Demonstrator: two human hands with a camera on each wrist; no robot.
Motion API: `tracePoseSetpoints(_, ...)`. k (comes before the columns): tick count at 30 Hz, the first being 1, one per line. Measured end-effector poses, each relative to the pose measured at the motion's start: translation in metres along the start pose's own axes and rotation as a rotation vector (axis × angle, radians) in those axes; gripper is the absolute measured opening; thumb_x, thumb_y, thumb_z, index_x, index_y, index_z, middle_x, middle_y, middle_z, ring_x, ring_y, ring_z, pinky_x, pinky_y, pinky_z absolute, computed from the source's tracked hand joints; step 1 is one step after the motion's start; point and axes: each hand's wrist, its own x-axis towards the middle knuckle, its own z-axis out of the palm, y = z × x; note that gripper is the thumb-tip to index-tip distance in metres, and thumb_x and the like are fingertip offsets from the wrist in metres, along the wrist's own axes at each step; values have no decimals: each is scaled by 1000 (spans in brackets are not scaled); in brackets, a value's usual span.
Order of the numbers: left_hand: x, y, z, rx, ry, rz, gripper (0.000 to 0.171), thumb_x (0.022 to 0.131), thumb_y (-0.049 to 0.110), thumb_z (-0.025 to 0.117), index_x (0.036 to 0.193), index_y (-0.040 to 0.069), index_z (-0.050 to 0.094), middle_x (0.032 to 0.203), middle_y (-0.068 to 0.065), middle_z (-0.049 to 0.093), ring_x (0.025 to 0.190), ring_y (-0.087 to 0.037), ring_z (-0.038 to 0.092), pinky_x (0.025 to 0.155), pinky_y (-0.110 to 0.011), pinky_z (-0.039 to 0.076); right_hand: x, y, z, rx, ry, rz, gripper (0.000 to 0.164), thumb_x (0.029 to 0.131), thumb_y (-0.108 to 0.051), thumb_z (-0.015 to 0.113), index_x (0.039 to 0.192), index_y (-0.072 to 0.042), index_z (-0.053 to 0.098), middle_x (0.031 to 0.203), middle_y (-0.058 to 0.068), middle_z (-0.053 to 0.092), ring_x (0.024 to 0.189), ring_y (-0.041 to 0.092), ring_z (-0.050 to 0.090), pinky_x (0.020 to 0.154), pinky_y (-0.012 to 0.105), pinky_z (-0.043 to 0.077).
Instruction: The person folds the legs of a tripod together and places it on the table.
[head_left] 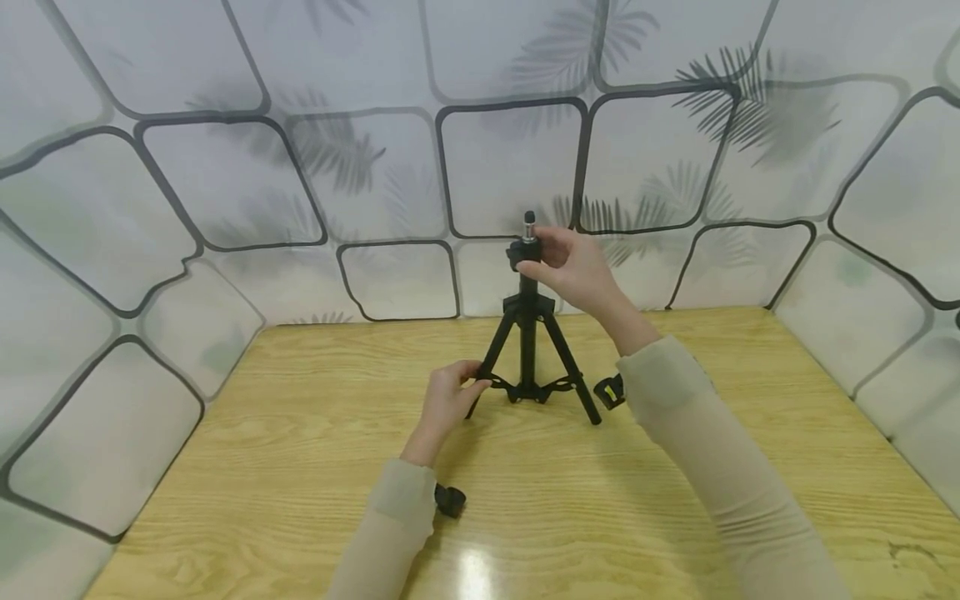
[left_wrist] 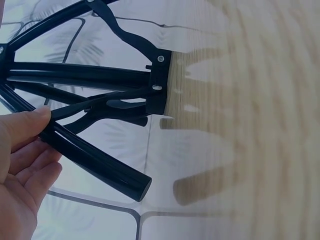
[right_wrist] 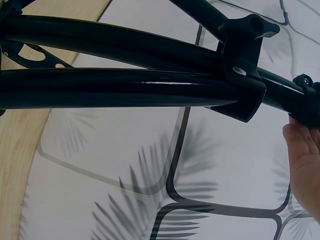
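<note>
A black tripod [head_left: 528,354] stands upright with its legs spread over the wooden table, a silver stud with a black tip at its top. My left hand [head_left: 444,402] pinches one tripod leg [left_wrist: 102,165] between thumb and fingers, beside the brace joint. In the left wrist view, a gap shows between that leg's foot and its reflection on the tabletop. Up at the column's top, my right hand [head_left: 583,273] grips the black collar [head_left: 523,252] just under the stud. The right wrist view shows the leg hub [right_wrist: 242,70], with only part of the hand [right_wrist: 304,162] at the edge.
The wood-grain table [head_left: 300,433] extends around the tripod. Behind it and at both sides rise pale walls [head_left: 510,171] printed with dark outlines and leaf shadows. A small black device sits by each wrist, one near the left sleeve [head_left: 451,502], one near the right [head_left: 611,391].
</note>
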Motion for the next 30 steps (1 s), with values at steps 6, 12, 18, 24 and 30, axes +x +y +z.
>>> tracePoseSetpoints(6,0,1,1,-28,9,-17,19,76,5,69,93,-4,65,86,-11,66,84,-21,62,78,-31,48,0,0,0,13,1,1,62,80,-20,67,131,-1,39,122,16,50,106,24,52,86,34,43)
tracePoseSetpoints(12,1,0,3,-74,23,-59,20,75,5,69,93,-3,65,86,-11,65,83,-20,62,78,-30,48,0,0,0,14,3,-3,61,80,-20,67,131,-1,40,121,16,51,106,24,53,86,34,43)
tracePoseSetpoints(18,2,-3,5,-145,39,-114,21,75,6,70,93,-3,65,86,-11,66,79,-20,62,76,-32,49,-1,0,1,19,5,0,61,80,-19,67,131,-1,39,121,16,51,107,24,52,86,34,43)
tracePoseSetpoints(24,2,-4,7,-183,44,-177,21,76,8,70,94,0,66,84,-8,66,77,-17,61,68,-29,50,0,0,1,-2,4,-2,62,80,-21,67,131,-1,39,122,17,50,108,26,51,87,35,42)
tracePoseSetpoints(30,4,-3,9,-197,40,-236,21,76,12,69,95,3,66,84,-5,65,75,-14,60,63,-26,50,0,0,1,-13,6,-10,61,80,-21,67,130,0,40,122,17,49,108,26,51,87,35,43)
